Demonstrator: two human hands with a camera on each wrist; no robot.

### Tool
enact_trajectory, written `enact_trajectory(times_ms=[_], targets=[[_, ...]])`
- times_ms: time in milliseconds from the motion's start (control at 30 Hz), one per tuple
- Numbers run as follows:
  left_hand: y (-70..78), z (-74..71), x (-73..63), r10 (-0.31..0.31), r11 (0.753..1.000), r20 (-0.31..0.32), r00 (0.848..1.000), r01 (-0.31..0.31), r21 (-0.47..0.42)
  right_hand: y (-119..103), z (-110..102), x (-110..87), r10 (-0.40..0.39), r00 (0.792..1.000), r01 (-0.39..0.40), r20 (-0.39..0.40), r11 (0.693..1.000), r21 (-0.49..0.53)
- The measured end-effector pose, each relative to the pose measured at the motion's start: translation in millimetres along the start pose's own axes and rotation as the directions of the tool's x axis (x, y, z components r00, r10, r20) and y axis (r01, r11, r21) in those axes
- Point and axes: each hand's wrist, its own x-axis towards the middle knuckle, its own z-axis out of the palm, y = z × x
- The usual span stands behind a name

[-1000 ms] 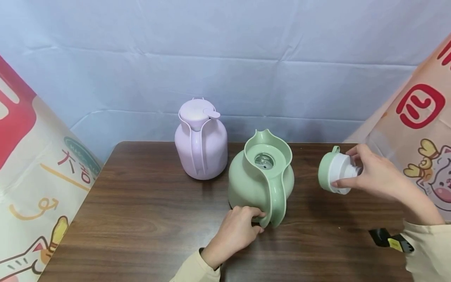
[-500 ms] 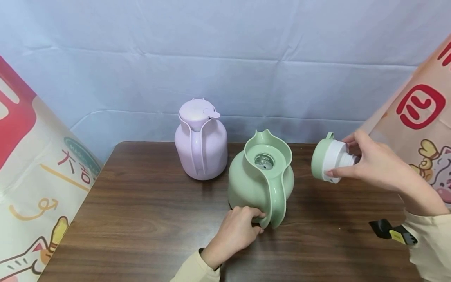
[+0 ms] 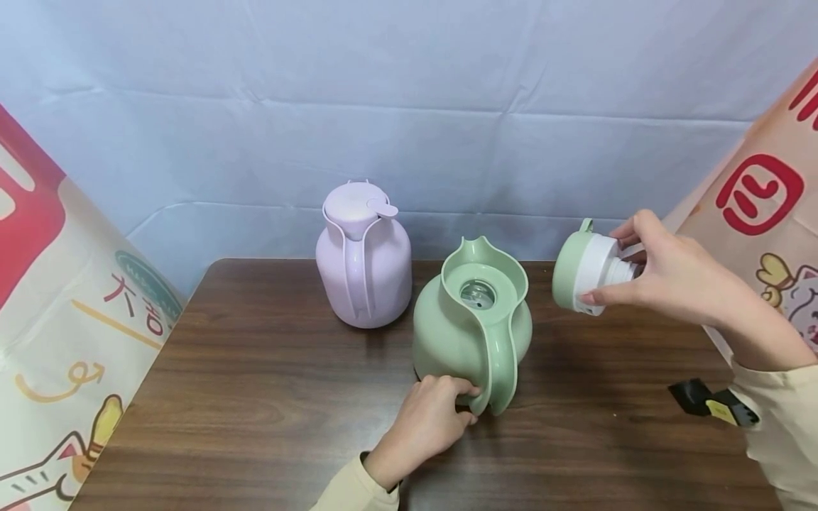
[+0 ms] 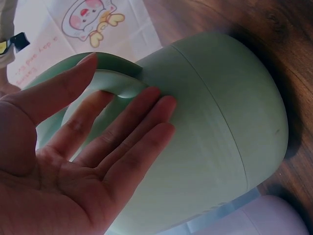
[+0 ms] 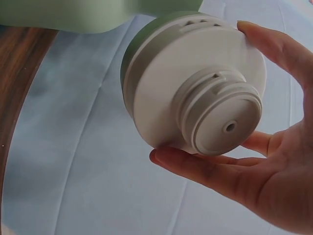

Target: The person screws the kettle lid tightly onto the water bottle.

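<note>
Backdrop: pale cloth [image 3: 383, 142], behind the green jug.
Table: brown wood-grain top [image 3: 255, 397], beneath the green jug.
Green jug: upright [image 3: 444, 337]; its mouth [image 3: 478, 294] uncovered, handle [image 3: 505, 362] toward me.
Lilac jug: upright [image 3: 383, 273], lid on, left of the green jug and slightly behind it, near but apart.
Left hand: at the near side of the green jug [image 3: 434, 411]; fingers mostly straight, slightly spread, touching the body beside the handle's lower end; whether my thumb presses the handle, I cannot tell.
Right hand: right of the green jug [image 3: 674, 277], spread wide; thumb and fingers grip opposite sides of the stopper.
Stopper: green cap, white threaded plug [image 3: 591, 270]; raised and tilted, right of the green jug, cap side facing it.
</note>
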Motion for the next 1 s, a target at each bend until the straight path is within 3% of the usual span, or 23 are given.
enact_trajectory(times_ms=[1000], targets=[[0.0,0.4,0.0,0.006,1.000,-0.008,1.000,-0.006,0.008,-50,-15,19.9,0.000,1.000,-0.001,0.009,0.999,0.035]])
